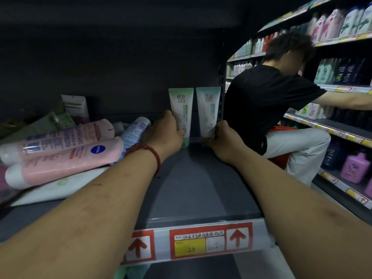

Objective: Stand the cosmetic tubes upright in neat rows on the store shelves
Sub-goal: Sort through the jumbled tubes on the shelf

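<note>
White with a pale green top and a green cap at its foot, the green tube (182,109) stands upright at the back of the dark shelf (191,188). Just beside it stands the teal tube (208,109), the same shape. The left grip (165,133), with a red bead bracelet (154,156) at its wrist, holds the green tube low down with the thumb across its front. The right grip (221,141) pinches the teal tube near its base. The pink tubes (66,154) lie piled on the shelf's left side.
</note>
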